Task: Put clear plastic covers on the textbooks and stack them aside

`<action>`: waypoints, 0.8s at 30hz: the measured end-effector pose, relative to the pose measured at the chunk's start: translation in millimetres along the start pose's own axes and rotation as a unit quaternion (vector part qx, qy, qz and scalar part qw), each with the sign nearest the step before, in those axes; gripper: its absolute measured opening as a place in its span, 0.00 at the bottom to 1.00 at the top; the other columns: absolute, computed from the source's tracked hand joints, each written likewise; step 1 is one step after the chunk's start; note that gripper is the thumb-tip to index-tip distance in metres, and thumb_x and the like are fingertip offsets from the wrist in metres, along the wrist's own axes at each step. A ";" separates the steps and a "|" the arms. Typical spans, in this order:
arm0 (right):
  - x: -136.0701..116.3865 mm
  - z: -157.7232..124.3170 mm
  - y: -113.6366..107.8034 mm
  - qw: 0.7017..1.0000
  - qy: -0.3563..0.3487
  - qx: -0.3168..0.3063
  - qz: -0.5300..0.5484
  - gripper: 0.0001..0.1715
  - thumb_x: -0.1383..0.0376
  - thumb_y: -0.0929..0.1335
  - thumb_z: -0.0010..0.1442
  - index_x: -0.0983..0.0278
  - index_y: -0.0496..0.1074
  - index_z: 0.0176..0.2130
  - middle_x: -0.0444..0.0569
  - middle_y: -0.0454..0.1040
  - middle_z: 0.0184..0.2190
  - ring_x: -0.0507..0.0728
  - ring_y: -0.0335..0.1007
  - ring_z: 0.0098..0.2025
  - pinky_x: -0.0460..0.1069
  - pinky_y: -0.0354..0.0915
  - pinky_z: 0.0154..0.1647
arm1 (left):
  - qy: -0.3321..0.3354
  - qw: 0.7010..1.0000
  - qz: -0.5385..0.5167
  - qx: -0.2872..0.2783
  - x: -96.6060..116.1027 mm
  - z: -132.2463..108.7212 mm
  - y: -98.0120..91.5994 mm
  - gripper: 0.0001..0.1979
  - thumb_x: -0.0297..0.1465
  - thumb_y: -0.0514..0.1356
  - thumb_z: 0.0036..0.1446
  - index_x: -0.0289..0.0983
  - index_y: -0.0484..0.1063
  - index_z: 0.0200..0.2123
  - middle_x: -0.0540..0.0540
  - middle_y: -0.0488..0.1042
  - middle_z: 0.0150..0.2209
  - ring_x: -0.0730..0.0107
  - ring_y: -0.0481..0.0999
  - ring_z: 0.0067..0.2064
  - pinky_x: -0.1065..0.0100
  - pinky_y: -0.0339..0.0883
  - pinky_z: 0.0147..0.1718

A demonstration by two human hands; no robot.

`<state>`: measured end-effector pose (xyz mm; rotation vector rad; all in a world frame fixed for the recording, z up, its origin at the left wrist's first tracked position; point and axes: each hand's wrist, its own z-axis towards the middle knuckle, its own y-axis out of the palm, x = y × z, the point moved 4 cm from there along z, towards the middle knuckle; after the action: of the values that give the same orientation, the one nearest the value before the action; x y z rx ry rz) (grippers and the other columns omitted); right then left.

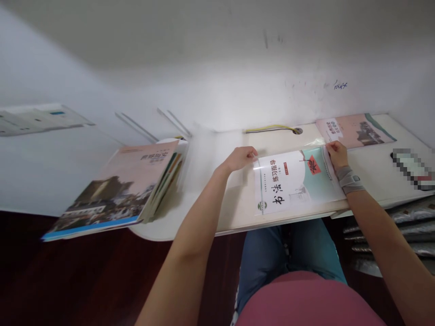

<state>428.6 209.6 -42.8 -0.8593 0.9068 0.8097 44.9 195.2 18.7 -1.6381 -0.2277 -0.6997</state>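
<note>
A calligraphy workbook (283, 185) with a white and green cover lies turned sideways on the narrow white desk in front of me. Shiny clear plastic shows over it and past its edges, like a book cover. My left hand (242, 158) is closed in a pinch at the far left corner of the plastic. At the far right corner, my right hand (337, 155) has its fingers closed on the plastic along the workbook's edge; a grey band (350, 178) circles that wrist. Left of my left hand lie several translucent plastic covers (210, 158), partly behind my forearm.
A stack of books (118, 181) overhangs the desk's left end. Another pink book (353, 131) lies at the back right, near a cable hole (297, 131) with a yellow cable. A pixelated phone-like object (413, 170) rests at the right. The wall borders the desk's back.
</note>
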 end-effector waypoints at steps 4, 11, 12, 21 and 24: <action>-2.8 -1.7 -1.5 1.000 -0.014 0.009 -0.008 0.07 0.59 0.65 0.51 0.61 0.66 0.26 0.41 0.66 0.23 0.53 0.62 0.29 0.50 0.63 0.36 | 0.012 1.000 0.016 0.001 4.2 -0.1 -5.9 0.07 0.35 0.57 0.50 0.41 0.72 0.32 0.50 0.74 0.30 0.66 0.74 0.35 0.66 0.65 0.37; -2.9 -2.3 -3.1 0.999 -0.038 0.016 -0.025 0.08 0.60 0.63 0.52 0.61 0.65 0.25 0.41 0.64 0.23 0.53 0.60 0.29 0.50 0.62 0.36 | 0.025 0.999 0.021 -0.002 9.8 -3.8 -11.6 0.05 0.33 0.56 0.49 0.40 0.71 0.29 0.49 0.74 0.30 0.68 0.73 0.34 0.67 0.64 0.35; -3.1 -2.2 -3.0 0.999 -0.038 0.015 -0.031 0.08 0.60 0.63 0.52 0.61 0.64 0.25 0.41 0.64 0.23 0.53 0.60 0.29 0.50 0.62 0.36 | 0.026 0.999 0.019 -0.004 9.1 -4.4 -11.5 0.05 0.33 0.56 0.49 0.40 0.70 0.29 0.49 0.74 0.30 0.68 0.73 0.34 0.67 0.64 0.35; -8.4 -3.1 -1.9 0.994 -0.050 0.004 -0.098 0.07 0.61 0.61 0.53 0.60 0.62 0.26 0.41 0.64 0.24 0.53 0.61 0.30 0.50 0.62 0.37 | 0.022 0.999 -0.020 -0.012 -7.2 -0.4 -8.6 0.05 0.34 0.58 0.47 0.40 0.70 0.29 0.49 0.75 0.31 0.68 0.74 0.35 0.67 0.65 0.37; -4.5 -2.5 0.8 0.993 -0.040 0.004 -0.112 0.07 0.61 0.61 0.53 0.60 0.61 0.26 0.41 0.63 0.23 0.53 0.60 0.29 0.49 0.61 0.36 | 0.011 0.997 -0.074 -0.017 -12.1 2.6 -0.1 0.06 0.32 0.58 0.46 0.40 0.69 0.31 0.49 0.75 0.30 0.68 0.75 0.34 0.66 0.66 0.37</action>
<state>425.4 206.8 -39.8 -0.8974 0.7278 0.6398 36.1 200.6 11.9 -1.6561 -0.3242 -0.8377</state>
